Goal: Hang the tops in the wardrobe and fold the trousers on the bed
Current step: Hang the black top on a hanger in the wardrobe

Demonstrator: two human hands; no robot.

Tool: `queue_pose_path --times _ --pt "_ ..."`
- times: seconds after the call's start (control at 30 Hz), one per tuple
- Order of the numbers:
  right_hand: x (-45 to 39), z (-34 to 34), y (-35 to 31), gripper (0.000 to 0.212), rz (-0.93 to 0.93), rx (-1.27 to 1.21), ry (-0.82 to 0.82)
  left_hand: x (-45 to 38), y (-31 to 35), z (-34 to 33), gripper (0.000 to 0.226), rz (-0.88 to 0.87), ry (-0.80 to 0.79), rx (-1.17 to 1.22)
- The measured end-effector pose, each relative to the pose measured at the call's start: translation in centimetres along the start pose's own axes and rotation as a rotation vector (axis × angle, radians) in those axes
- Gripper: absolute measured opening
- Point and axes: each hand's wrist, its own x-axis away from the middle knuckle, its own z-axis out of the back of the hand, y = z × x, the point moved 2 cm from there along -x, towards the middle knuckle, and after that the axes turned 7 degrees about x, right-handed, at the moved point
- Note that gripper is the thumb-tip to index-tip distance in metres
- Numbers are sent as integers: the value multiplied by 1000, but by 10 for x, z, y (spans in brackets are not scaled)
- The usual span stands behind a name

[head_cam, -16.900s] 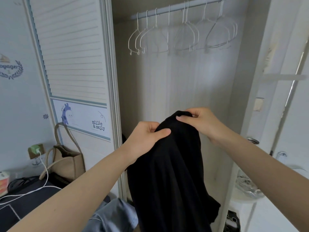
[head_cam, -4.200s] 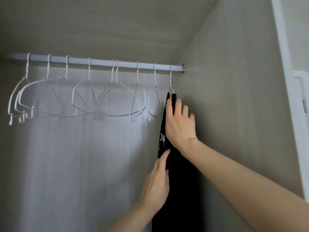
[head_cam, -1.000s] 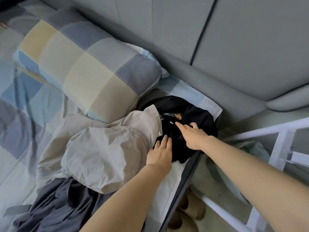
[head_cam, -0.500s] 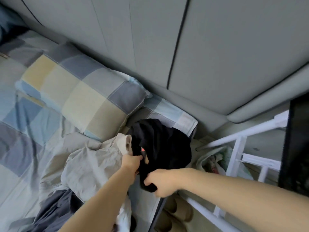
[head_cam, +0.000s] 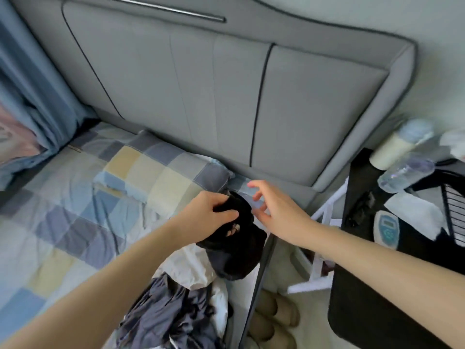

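A black garment (head_cam: 236,250) hangs bunched from my left hand (head_cam: 208,217), which grips its top edge above the bed's right side. My right hand (head_cam: 274,210) hovers just right of the garment with fingers spread and relaxed, holding nothing. Under the black garment lie a light beige garment (head_cam: 188,268) and a dark grey one (head_cam: 171,313) in a heap near the bed's edge. The wardrobe is out of sight.
A checked pillow (head_cam: 161,172) and checked bedding (head_cam: 63,222) cover the bed in front of a grey padded headboard (head_cam: 201,96). A black side table (head_cam: 392,273) with bottles (head_cam: 405,172) stands at right. Slippers (head_cam: 274,316) lie on the floor by the bed.
My left hand has lifted the black garment up off the clothes heap. My right hand has let go of it and opened. My view has swung up towards the headboard.
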Motion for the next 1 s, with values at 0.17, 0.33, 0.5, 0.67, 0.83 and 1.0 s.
queue_pose_path --times 0.17,0.33,0.5,0.67,0.83,1.0 --pt "61 22 -105 28 127 159 8 137 73 33 17 -153 -103 -219" --pt "145 28 -177 23 51 93 108 249 103 72 18 -317 76 -328" --pt "244 58 -209 30 -89 -169 326 318 86 92 32 -361 320 -291" --pt "339 87 -249 25 -38 -284 388 346 70 78 37 -421 495 -420" --pt "417 115 -258 18 -24 -371 371 335 61 40 17 -241 394 -652" --pt "515 125 -251 23 -89 -334 391 331 79 -55 22 131 2 229"
